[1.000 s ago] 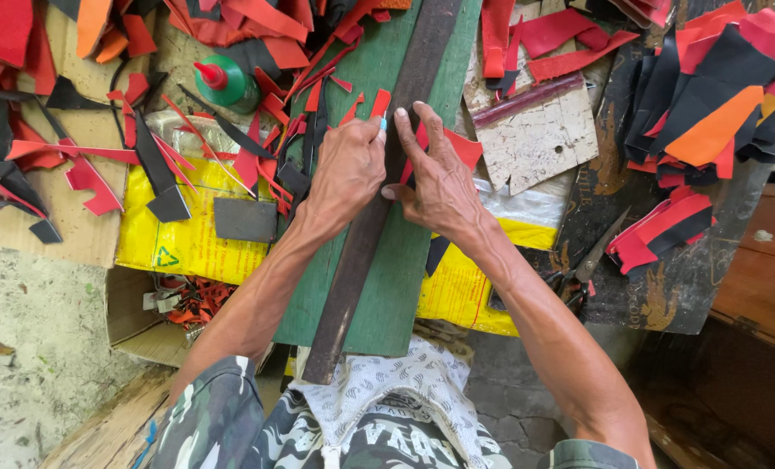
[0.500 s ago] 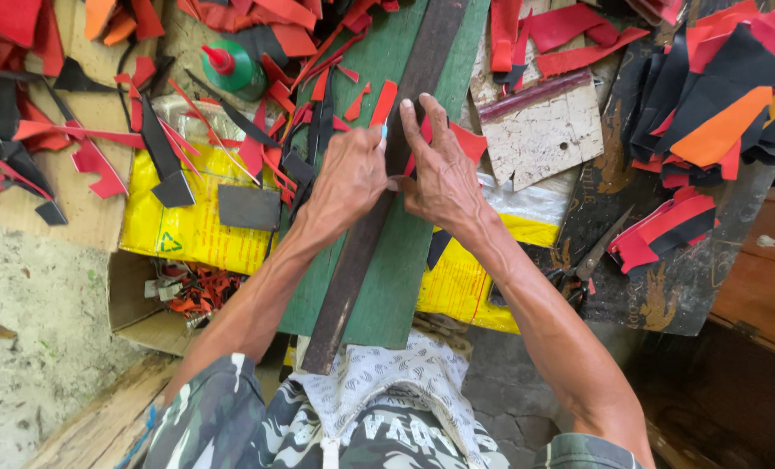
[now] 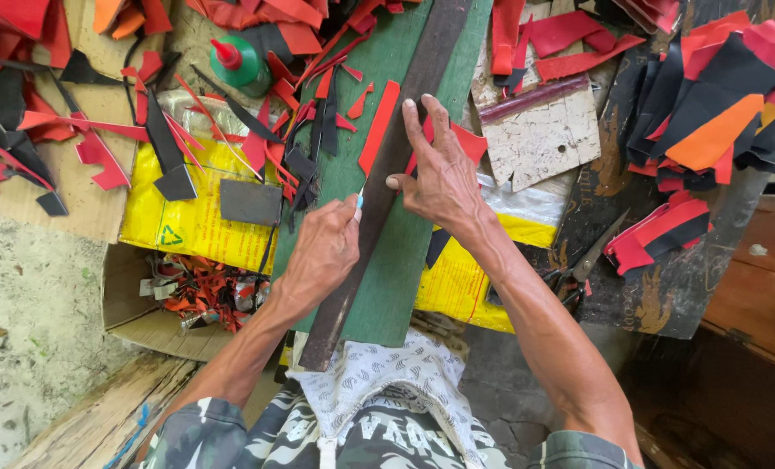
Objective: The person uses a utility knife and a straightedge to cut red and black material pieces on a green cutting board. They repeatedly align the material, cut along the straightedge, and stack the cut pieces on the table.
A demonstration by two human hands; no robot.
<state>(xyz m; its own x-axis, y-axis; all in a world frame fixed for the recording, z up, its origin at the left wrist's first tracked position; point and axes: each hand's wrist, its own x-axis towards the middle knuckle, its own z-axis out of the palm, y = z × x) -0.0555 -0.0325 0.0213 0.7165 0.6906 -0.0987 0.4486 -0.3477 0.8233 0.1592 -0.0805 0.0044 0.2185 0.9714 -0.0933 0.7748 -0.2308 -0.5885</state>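
Two hands over a green cutting board (image 3: pixel 409 252), and not much room around them. Nearest me is the lap: a patterned white cloth (image 3: pixel 379 382) that the board's near edge rests on. A long dark metal straightedge (image 3: pixel 387 174) runs diagonally up the board, its near end sticking out past the board's bottom edge.

My left hand (image 3: pixel 322 252) sits just left of the straightedge, fingers curled tight around a small blade with a pale blue tip (image 3: pixel 359 201), and that tip is right against the straightedge's left edge. My right hand (image 3: pixel 439 178) presses flat on the straightedge, fingers spread apart, fingertips reaching across to its left side. Under that hand a red strip (image 3: pixel 379 126) lies along the left edge of the straightedge, and another bit of red piece (image 3: pixel 470 143) pokes out on the right.

Left of the board it's crowded: yellow plastic sheet (image 3: pixel 187 221), a dark grey square offcut (image 3: pixel 250 201), and an open cardboard box (image 3: pixel 131 304) full of red scraps. On the right, scissors (image 3: pixel 591 256) lie on a dark board, well apart from my hand. Further up there's a white worn block (image 3: pixel 544 139) just beside the board's right edge, a green glue bottle with a red cap (image 3: pixel 240 62) on the left, and heaps of red, black and orange offcuts (image 3: pixel 709 113) along the far side. The only open strip is the bare green beside the straightedge.
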